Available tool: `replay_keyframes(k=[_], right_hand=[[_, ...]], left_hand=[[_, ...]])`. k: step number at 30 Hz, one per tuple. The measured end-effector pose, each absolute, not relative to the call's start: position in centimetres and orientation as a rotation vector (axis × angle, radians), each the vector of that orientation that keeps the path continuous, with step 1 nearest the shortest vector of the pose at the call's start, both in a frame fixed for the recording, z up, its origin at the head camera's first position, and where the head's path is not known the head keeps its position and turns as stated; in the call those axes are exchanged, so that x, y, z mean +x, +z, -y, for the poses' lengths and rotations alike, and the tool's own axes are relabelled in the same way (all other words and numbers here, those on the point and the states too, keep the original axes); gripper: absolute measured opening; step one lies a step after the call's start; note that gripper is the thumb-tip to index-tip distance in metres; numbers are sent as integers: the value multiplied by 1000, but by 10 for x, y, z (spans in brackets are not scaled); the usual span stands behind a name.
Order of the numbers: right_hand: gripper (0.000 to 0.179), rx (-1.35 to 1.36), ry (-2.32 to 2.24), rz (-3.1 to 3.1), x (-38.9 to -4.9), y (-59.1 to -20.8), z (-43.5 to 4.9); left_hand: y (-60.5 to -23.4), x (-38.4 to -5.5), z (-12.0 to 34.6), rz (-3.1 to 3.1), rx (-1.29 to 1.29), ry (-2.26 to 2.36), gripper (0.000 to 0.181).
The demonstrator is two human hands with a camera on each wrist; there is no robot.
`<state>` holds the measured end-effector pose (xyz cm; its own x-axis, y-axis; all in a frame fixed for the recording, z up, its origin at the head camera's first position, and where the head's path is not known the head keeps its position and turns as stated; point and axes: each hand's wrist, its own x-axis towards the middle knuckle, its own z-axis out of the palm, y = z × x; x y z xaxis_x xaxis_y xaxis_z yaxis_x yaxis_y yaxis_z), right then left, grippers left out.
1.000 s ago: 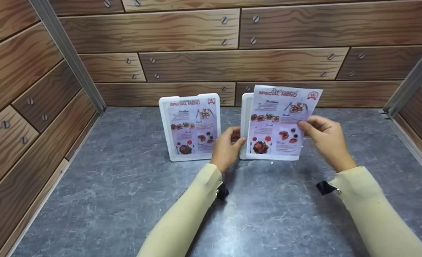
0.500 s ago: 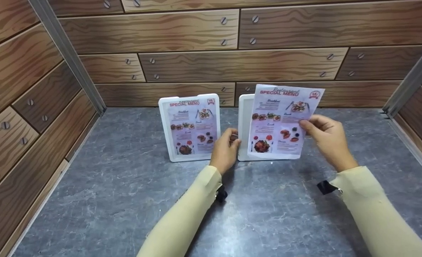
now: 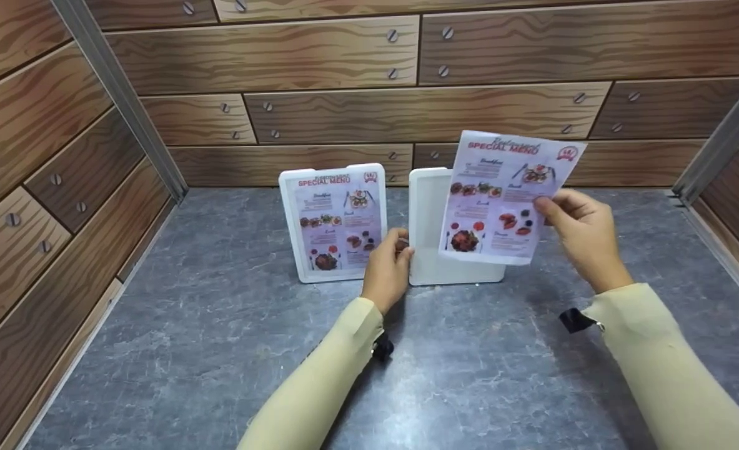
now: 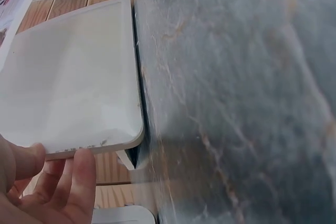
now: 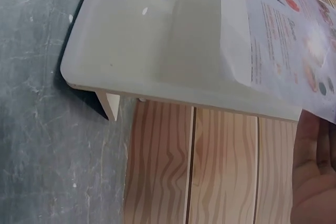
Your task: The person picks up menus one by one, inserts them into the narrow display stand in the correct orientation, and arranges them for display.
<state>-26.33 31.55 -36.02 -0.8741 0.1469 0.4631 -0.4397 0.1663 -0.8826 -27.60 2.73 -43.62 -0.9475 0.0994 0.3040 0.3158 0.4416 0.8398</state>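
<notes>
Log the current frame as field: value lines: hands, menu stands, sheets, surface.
left_hand: left hand grips left edge of the bare white menu stand
right_hand: right hand pinches right edge of the loose menu sheet
loose_sheet_pose: tilted, print toward head camera, overlapping the bare stand in head view; contact with it unclear
other_stand: filled white menu stand, upright, left of the left hand, carrying a second menu sheet
surface: grey marbled tabletop
backdrop: wood-plank-patterned wall
</notes>
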Motion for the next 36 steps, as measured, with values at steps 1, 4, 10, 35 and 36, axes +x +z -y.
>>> replay_keyframes(k=[1,4,10,35,36], right_hand=[[25,278,1762,1987,-264,-359,-315],[24,277,1779,1935,-265,-354,-315],[22,284,1792,1841,-268,-343,-313],[10,376,1853,1575,-301,-289,-287],[10,382,1848,1572,-303,-286,-285]], left_hand=[[-436,-276,-27,2478,-359,-1522,20],[-437,-276,-28,2469,-344,-1543,21],[-439,-276,-29,2477,-293,-1586,23],[-437,-274,-30,2453,-236,-1610,22],[-437,-274,-30,2452,-237,-1612,22]])
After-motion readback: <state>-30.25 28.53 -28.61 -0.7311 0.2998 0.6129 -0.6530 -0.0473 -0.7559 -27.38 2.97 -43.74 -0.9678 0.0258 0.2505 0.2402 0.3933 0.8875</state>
